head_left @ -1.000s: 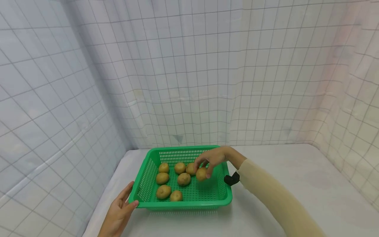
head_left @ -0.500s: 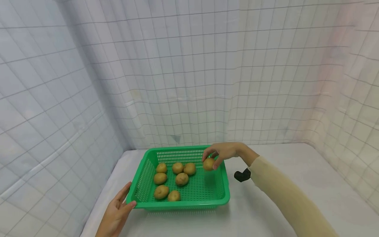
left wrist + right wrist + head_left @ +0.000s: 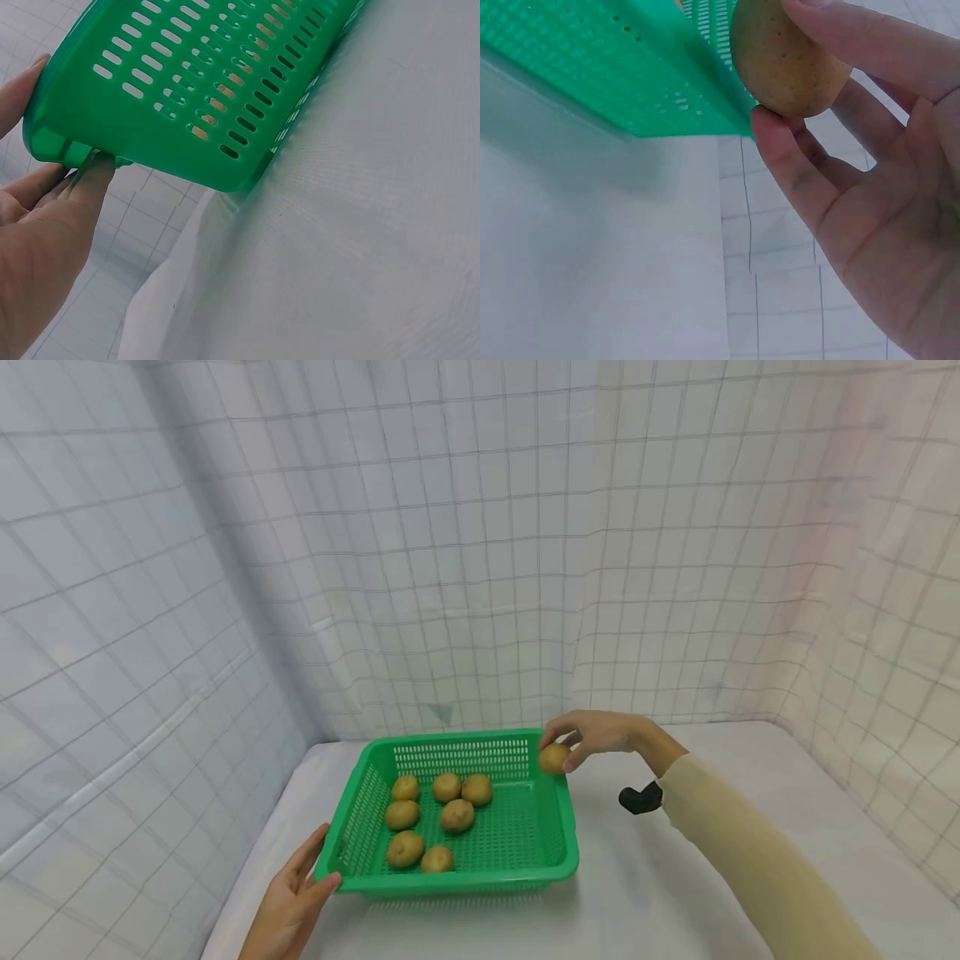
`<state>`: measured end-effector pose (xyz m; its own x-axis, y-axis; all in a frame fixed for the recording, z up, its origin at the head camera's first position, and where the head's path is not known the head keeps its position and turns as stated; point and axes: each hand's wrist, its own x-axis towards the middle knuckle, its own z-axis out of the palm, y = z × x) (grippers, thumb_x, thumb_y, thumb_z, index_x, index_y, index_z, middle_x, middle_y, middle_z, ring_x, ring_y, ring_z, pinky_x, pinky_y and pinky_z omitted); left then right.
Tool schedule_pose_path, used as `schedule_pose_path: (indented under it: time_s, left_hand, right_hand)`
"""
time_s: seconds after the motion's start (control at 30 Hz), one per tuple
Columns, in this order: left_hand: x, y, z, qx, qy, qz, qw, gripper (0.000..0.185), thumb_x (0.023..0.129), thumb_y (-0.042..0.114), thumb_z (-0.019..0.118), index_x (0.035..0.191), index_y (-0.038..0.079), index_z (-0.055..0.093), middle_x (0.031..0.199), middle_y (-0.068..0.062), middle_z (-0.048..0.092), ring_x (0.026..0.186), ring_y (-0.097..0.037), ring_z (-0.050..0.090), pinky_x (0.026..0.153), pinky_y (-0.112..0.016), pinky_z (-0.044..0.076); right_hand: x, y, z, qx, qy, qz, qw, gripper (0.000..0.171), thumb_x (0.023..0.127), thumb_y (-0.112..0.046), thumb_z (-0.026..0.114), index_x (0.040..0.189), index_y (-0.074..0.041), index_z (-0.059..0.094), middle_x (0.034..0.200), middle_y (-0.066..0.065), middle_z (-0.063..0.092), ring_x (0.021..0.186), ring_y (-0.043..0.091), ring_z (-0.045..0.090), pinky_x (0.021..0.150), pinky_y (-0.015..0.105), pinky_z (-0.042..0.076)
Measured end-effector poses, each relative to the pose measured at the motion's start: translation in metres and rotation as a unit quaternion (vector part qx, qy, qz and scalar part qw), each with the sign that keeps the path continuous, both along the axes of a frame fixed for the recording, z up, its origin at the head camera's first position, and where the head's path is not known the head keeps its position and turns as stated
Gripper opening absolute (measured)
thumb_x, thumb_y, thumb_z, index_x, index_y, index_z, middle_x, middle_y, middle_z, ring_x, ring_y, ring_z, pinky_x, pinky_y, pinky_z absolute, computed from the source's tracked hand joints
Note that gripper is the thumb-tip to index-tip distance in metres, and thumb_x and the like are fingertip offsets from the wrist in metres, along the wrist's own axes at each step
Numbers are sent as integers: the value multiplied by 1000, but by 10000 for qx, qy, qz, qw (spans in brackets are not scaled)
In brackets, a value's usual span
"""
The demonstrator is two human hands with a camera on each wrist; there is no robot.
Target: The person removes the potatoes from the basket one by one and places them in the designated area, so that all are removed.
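Now our right hand [image 3: 600, 735] pinching a potato [image 3: 553, 757] above the green basket's [image 3: 450, 881] far right corner, our left hand [image 3: 288, 906] flat-fingered against its near left corner, six potatoes [image 3: 438, 810] inside, white table [image 3: 675, 893] beneath.

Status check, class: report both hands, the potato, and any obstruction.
Right hand pinches a potato above the green basket's far right corner. Left hand holds its near left corner. Six potatoes inside; nothing obstructing.
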<state>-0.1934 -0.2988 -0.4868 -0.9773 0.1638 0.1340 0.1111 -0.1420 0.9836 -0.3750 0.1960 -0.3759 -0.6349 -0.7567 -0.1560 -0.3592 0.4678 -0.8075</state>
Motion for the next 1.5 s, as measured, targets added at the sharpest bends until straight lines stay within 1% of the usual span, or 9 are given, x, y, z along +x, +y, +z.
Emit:
schedule_pose_path:
  time_s: [0.17,0.37,0.47,0.57,0.87,1.07,1.17,1.4,1.5]
  left_hand:
    - [-2,0,0,61,90,-75,9999,79,104,-5,54,163,-6,1,167,-27,-8,129,11,44,105,-19,43]
    - [-1,0,-1,82,82,-57,9999,79,104,-6,54,162,-7,1,166,-30,-8,129,7,46,103,-20,45]
    - [-1,-1,-2,67,65,-60,9999,79,104,-6,54,162,-7,0,166,-29,-8,129,7,47,103,-20,45]
    - [-1,-2,-2,55,18,-79,10000,80,105,-5,54,162,-6,-1,166,-29,-9,129,7,47,103,-20,46]
    - [-1,-2,-1,62,-11,-60,10000,80,105,-4,54,162,-7,-1,166,-30,-8,128,6,49,102,-21,47]
    - [0,-1,-1,-29,53,-41,10000,79,105,-4,55,162,-7,0,166,-31,-7,128,7,48,101,-20,47]
    - [0,-1,-1,-84,59,-28,9999,79,105,-3,55,162,-7,1,166,-30,-6,128,7,48,101,-20,47]
    - [0,-1,-1,-123,42,4,9999,79,105,-3,55,163,-6,1,166,-30,-5,128,8,48,101,-20,47]
    - [0,-1,-1,-67,32,-18,10000,79,105,-4,55,162,-6,1,166,-30,-6,128,7,48,102,-20,47]
  right_hand:
    - [1,19,-6,-54,-55,-559,9984,41,88,-16,83,127,-18,70,136,1,60,132,33,52,107,58,44]
    - [0,43,-24,-88,-13,-1133,9935,44,87,-20,83,128,-16,68,137,3,58,130,35,54,107,60,41]
    - [0,54,-33,-112,-58,-1424,9897,45,87,-19,84,129,-15,67,138,3,58,133,36,52,108,60,40]
    - [2,63,-39,-170,-53,-1601,9869,46,88,-19,83,131,-13,65,138,5,58,135,38,49,109,60,40]
    - [8,83,-52,-339,-109,-1796,9831,44,90,-15,82,130,-9,65,134,9,60,136,40,47,110,59,39]
    - [10,93,-60,-317,-49,-1975,9798,48,90,-19,83,132,-9,63,142,11,55,138,44,44,110,62,37]
    - [11,96,-65,-378,-99,-2044,9781,49,90,-18,83,133,-9,62,146,14,53,138,45,44,110,62,37]
    - [12,100,-80,-557,-228,-2162,9745,47,91,-14,81,133,-7,62,143,15,53,129,38,49,106,56,40]
    - [13,102,-88,-579,-237,-2258,9722,49,91,-15,81,135,-6,62,146,18,51,126,36,48,105,54,40]
